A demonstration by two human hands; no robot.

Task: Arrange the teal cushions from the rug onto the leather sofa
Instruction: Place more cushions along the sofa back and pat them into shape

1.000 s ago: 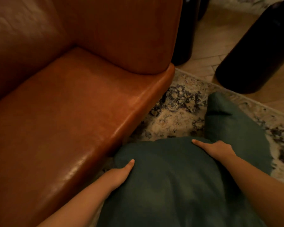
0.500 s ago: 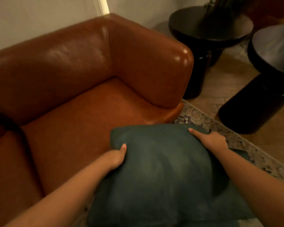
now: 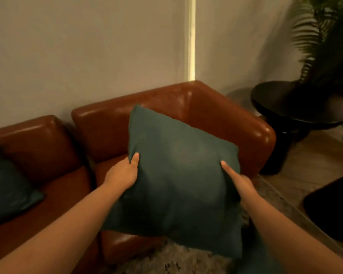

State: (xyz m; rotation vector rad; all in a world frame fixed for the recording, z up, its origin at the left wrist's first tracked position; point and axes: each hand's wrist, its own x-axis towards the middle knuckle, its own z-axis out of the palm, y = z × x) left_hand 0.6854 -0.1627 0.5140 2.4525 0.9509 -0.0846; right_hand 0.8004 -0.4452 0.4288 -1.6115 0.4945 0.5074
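Now one teal cushion sits on the leather sofa. Left hand and right hand clamp a second cushion above the seat, unplaced.

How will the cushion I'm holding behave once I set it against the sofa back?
Probably soft: the held cushion dents under the left hand and right hand. Likely light, since edge grips alone hold it up. It may slump or slide on the glossy leather sofa; the other cushion leans rather than standing.
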